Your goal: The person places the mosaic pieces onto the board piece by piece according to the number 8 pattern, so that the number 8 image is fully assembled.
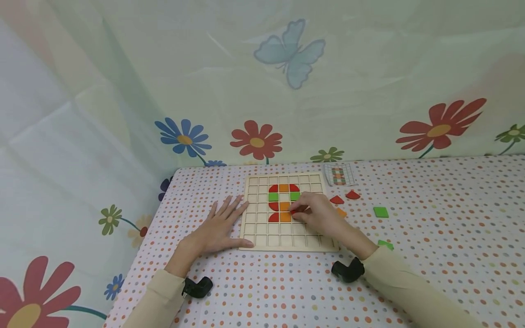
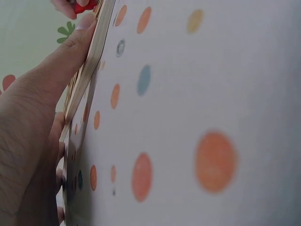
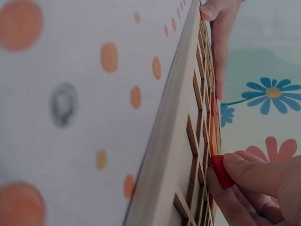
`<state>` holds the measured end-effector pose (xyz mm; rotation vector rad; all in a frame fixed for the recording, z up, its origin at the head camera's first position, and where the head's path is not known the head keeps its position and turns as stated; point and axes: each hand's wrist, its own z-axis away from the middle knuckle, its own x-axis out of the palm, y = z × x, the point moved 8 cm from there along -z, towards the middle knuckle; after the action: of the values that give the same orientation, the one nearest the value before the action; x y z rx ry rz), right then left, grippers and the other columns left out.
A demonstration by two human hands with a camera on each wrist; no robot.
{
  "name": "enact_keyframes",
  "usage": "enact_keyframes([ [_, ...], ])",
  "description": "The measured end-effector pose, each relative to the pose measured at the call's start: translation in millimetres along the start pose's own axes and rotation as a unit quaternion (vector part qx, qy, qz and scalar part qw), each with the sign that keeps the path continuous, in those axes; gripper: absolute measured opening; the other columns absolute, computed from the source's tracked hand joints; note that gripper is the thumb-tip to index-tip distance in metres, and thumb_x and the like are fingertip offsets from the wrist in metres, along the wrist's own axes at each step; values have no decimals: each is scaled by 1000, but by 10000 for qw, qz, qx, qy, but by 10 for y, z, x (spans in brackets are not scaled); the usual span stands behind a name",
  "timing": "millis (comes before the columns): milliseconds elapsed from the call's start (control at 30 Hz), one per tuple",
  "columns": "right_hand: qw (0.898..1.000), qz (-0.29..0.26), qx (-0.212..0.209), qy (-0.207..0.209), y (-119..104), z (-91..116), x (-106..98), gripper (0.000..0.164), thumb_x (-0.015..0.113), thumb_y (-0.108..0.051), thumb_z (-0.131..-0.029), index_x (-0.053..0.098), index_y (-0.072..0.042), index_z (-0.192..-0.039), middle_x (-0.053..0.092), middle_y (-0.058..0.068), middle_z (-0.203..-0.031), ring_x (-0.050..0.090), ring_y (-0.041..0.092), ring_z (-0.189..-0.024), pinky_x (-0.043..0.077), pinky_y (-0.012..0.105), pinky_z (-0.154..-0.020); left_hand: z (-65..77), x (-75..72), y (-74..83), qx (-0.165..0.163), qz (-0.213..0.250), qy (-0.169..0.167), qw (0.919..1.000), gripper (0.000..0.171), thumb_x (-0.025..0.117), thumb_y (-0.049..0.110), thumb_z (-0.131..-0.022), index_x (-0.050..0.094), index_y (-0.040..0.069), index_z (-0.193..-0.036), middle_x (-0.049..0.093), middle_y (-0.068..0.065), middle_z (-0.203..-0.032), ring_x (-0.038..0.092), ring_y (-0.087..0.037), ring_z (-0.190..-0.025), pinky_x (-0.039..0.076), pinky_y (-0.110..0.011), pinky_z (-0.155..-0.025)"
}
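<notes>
While the right hand [image 1: 320,216] pinches a small flat red piece [image 3: 222,172] between thumb and fingers over a pale wooden grid board [image 1: 262,237], the left hand [image 1: 217,230] lies with its fingers straight and spread at the board's left edge, thumb reaching to the near corner. The red piece is just right of two orange square tiles [image 1: 285,217] set one below the other in the grid; whether it touches the board, I cannot tell.

If it goes down tilted, as it seems to be held, a corner could catch on a raised divider and leave the piece proud of its cell. Turned the wrong way, its curved side could face inward and break the match with the red pieces on the left. A knuckle brushing the green square tile [image 1: 295,196] just above might jog it, and a light left hand could let the board slide.

The head view gives the layout, with the paper pattern card [image 1: 338,175] beyond the board's far right corner, but fingers cover most of the red piece. Only the right wrist view bares its face and slant; the left wrist view shows the left thumb resting along the board's rim.
</notes>
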<state>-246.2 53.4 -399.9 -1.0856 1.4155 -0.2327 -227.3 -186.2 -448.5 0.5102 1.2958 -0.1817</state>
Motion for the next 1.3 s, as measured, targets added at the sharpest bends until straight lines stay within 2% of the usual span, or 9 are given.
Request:
enact_keyframes([
  [133,9998,129,149,71,27,17,34,14,82,5,-86,83,-3,-98,70,0,-88,65,15,-84,58,25,-75,-3,-3,12,19,-8,4,10000,110,63,77,-88,16,22,-170,4,-4,-177,-2,-33,-162,-1,-62,-127],
  [300,9998,148,143,28,29,37,46,11,82,5,-85,84,-3,-92,72,-1,-87,66,16,-85,59,26,-78,-6,-6,12,-4,-48,8,10000,109,63,76,-88,16,22,-170,4,-4,-177,-1,-34,-162,0,-62,-127],
  [433,9998,147,97,64,15,39,-5,12,80,5,-88,84,-2,-96,71,1,-89,65,17,-86,58,27,-77,-6,-16,24,0,-49,-5,10000,109,64,76,-88,16,21,-170,4,-4,-177,-1,-34,-162,0,-62,-127],
  [633,9997,-194,120,75,7,25,-52,20,75,10,-90,81,4,-108,67,6,-95,63,21,-88,58,25,-75,1,-29,28,-15,-25,14,10000,110,64,75,-88,18,20,-170,5,-5,-177,0,-34,-162,1,-63,-127],
  [767,9993,-351,131,81,4,15,-16,17,73,11,-92,81,4,-105,64,7,-93,64,23,-92,61,29,-80,2,-20,28,-29,-41,-19,10000,109,64,75,-88,17,20,-170,5,-4,-177,-1,-34,-162,1,-63,-127],
  [933,9992,-295,243,112,20,27,39,16,73,11,-91,81,1,-101,60,3,-89,64,23,-92,62,31,-82,2,-11,32,-35,17,-63,10000,110,65,75,-88,16,21,-170,4,-4,-177,-2,-33,-162,0,-63,-127],
  [1133,9992,-94,301,252,48,64,-1,15,77,7,-90,83,-4,-98,63,1,-88,62,20,-90,57,29,-81,5,-19,43,-7,-14,-44,10000,110,65,75,-88,16,21,-170,4,-4,-177,-2,-34,-162,0,-63,-127],
  [1300,9994,-206,198,206,52,72,-38,16,78,8,-89,84,-3,-100,66,1,-89,59,17,-85,52,25,-76,16,-36,44,-10,-40,-14,10000,109,65,74,-88,17,20,-170,5,-5,-177,0,-35,-162,1,-63,-127],
])
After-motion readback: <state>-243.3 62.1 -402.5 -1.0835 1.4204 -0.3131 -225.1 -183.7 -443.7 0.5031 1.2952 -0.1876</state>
